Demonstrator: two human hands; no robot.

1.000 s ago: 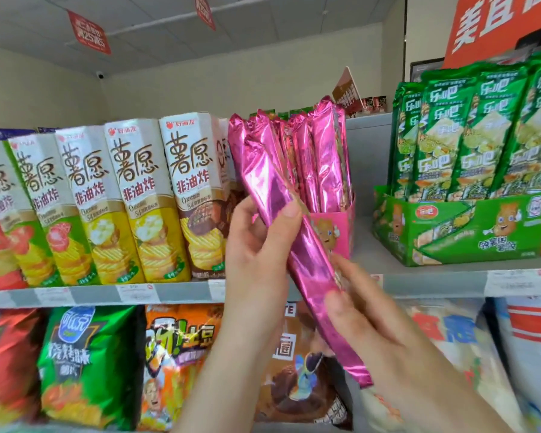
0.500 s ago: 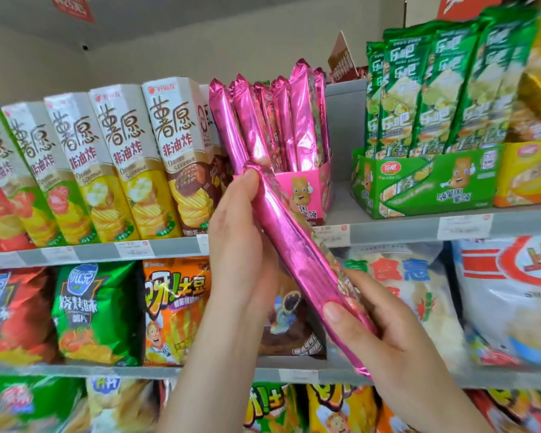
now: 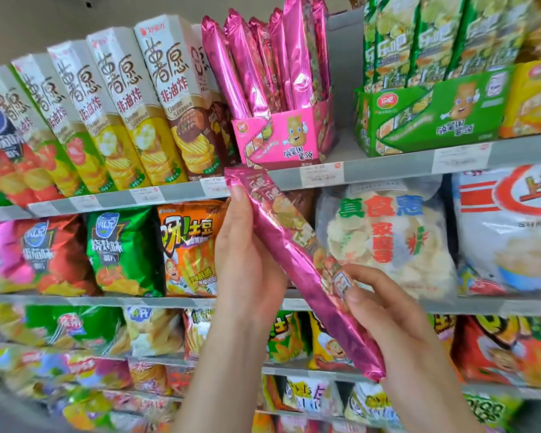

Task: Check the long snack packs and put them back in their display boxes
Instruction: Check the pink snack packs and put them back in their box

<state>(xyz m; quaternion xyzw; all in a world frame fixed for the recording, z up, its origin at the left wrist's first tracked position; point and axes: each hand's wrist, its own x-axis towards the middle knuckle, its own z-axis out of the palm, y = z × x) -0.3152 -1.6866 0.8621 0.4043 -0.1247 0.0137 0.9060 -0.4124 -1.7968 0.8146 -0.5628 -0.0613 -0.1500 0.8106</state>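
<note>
Pink pack (image 3: 294, 254): held aslant in front of the shelves, top end just below the pink display box (image 3: 281, 142), bottom end low and to the right.
Left hand (image 3: 247, 270): fingers curled round upper half from behind.
Right hand (image 3: 388, 323): grips lower half, thumb on printed face.
Display box contents: more pink packs (image 3: 263, 64) standing upright.
Neighbours: green display box (image 3: 434, 120) right, tall chip cartons (image 3: 122, 104) left.

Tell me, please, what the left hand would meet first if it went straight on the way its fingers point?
Likely the front edge of the upper shelf, just under the pink display box: the left hand points up along the pink pack it holds. Depth is unclear.
</note>
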